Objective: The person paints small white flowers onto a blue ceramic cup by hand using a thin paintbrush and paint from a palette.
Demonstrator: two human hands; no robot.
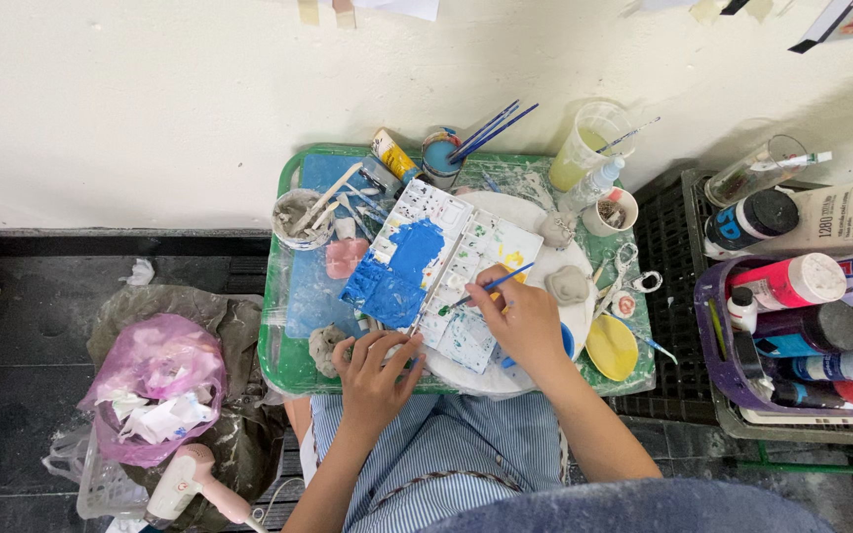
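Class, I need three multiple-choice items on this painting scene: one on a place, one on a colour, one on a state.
1. Where does the left hand rest?
A. on the palette's near edge
B. on the hair dryer
C. in the purple basket

2. What colour is the big paint patch on the palette?
A. red
B. blue
C. black

3. What is the state of the right hand?
A. open and empty
B. shut on a brush
C. holding scissors

Answers:
1 A, its fingers lie on the palette's edge.
2 B, the left half is smeared blue.
3 B, the blue brush runs from its grip onto the palette.
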